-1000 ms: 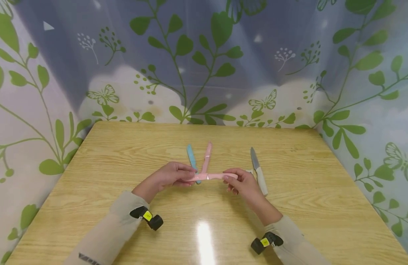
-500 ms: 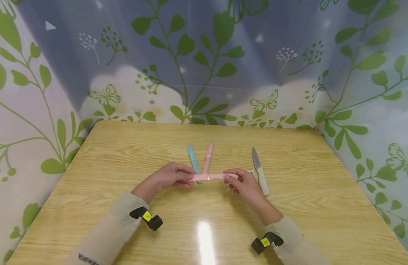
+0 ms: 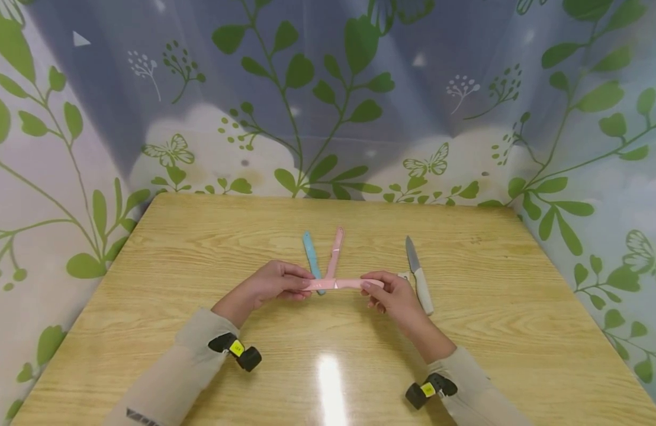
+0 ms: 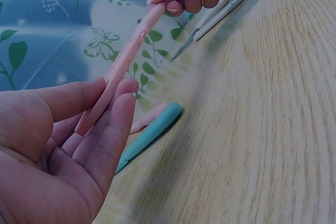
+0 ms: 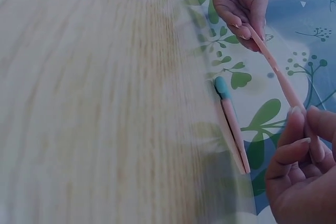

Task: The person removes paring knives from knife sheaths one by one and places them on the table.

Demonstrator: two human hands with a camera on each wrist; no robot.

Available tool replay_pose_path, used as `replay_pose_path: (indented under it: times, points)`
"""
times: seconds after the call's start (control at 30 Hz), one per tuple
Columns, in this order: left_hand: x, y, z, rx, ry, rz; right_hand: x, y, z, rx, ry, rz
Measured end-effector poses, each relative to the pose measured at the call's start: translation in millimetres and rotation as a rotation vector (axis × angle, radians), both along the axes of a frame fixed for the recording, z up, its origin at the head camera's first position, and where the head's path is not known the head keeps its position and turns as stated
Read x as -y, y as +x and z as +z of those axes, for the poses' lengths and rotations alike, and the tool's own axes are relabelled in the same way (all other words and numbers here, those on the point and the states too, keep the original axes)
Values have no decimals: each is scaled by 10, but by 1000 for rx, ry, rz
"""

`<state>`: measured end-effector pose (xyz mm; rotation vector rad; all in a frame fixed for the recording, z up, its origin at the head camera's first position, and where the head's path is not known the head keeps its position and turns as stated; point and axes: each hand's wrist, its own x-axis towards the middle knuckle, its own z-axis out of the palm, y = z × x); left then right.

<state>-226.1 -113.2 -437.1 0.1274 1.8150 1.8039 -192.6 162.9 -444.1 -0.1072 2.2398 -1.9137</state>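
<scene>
Pink knife [image 3: 346,284] stays crosswise above the desk [image 3: 243,236], left of the white-handled knife [image 3: 422,290], left grip [image 3: 272,283] pinching one end, right grip [image 3: 388,293] pinching the other, no noticeable shift, so work seems paused mid-hold.

A wood-grain table [image 3: 498,266] stood before a cloth [image 3: 200,136] printed with green leaves and butterflies, which also hung at both sides. On the table lay a blue knife [image 3: 310,252] and a pink knife [image 3: 335,251], their far ends spread apart, their near ends close together. To the right lay a white knife [image 3: 416,271], blade bare and toward the cloth, a pale strip [image 4: 220,18] just beside it. Glare [image 3: 330,387] streaked the near tabletop.
</scene>
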Motion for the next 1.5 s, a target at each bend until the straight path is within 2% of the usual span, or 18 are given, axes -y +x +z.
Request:
replay_pose_path:
  times: [0.47, 0.7, 1.5]
  points:
    - [-1, 16, 8, -15, -26, 3, -34, 19, -21, -40, -11, 6]
    - [15, 17, 4, -23, -38, -5, -52, 21, -31, -53, 19, -2]
    - [54, 12, -36, -31, -51, -27, -59, 31, 27, -41, 0, 11]
